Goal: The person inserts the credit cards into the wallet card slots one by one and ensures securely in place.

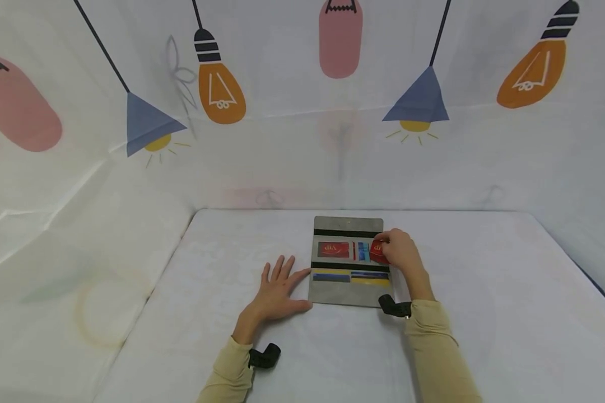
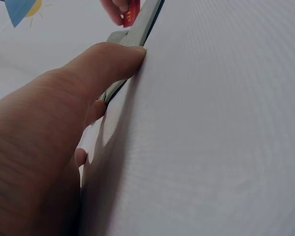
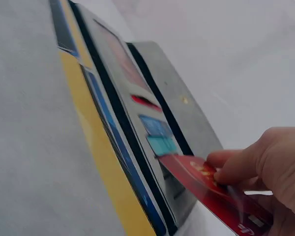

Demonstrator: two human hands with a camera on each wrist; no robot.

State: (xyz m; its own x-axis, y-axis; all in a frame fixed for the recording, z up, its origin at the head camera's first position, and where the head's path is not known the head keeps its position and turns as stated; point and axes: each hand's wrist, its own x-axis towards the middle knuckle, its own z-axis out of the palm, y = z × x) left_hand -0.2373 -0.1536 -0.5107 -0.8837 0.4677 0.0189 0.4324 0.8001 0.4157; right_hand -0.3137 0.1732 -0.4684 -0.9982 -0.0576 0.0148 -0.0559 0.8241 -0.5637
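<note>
A grey card wallet (image 1: pixel 345 294) lies unfolded on the white table, with cards in its slots. My right hand (image 1: pixel 404 256) pinches a red card (image 1: pixel 378 253) at the wallet's right side. In the right wrist view, one corner of that red card (image 3: pixel 199 179) meets the slots beside a teal card (image 3: pixel 161 145). Another red card (image 1: pixel 334 249) marked VIP shows in the left window. My left hand (image 1: pixel 276 296) lies with fingers spread at the wallet's left edge; its thumb (image 2: pixel 113 61) touches the near corner in the left wrist view.
Blue and yellow cards (image 1: pixel 331 276) fill the wallet's lower row. The white tabletop (image 1: pixel 484 313) extends around it, backed by a white sheet (image 1: pixel 292 157) printed with lamps and bulbs. A black wrist device (image 1: pixel 265 356) sits on each forearm.
</note>
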